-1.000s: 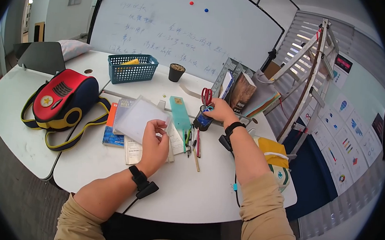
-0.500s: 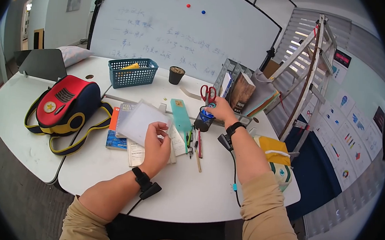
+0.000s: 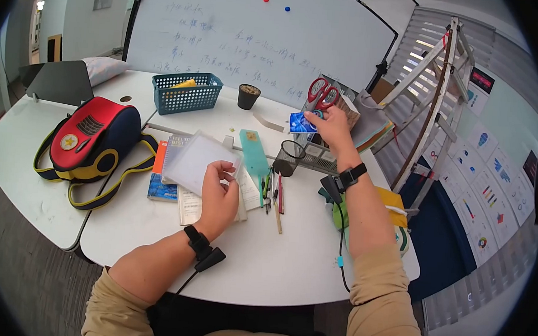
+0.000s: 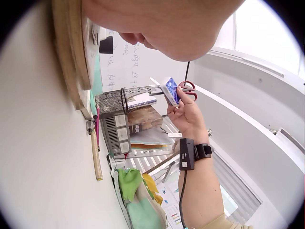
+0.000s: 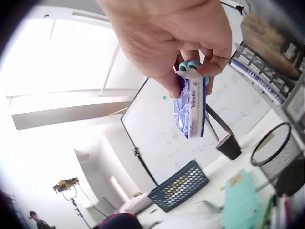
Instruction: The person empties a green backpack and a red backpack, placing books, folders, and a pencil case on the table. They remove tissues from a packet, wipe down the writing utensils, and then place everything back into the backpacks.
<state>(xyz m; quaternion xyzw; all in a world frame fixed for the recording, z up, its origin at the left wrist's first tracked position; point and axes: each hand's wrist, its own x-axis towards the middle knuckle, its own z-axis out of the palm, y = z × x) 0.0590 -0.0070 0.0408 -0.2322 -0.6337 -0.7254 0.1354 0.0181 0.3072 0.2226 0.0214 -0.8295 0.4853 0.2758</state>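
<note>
Evidently, the right hand [image 3: 335, 129] pinched a tissue pack [image 3: 303, 123] and two scissors in one grip, right of the upper centre of the head view.
Red-handled scissors [image 3: 322, 95] stood loops-up above the fingers, while teal-handled scissors [image 5: 194, 63] sat behind the pack at upper centre of the right wrist view, blades pointing down. Near mid-frame in the head view, the left hand [image 3: 219, 202] hung loosely curled beside a translucent folder [image 3: 199, 166], with nothing visible in its fingers. The likeliest trouble was a slip: slick wrapping against hard handles could have let one pair of scissors slide out blades first. A low swing down and left could also have tipped the mesh cup [image 3: 287, 164].
</note>
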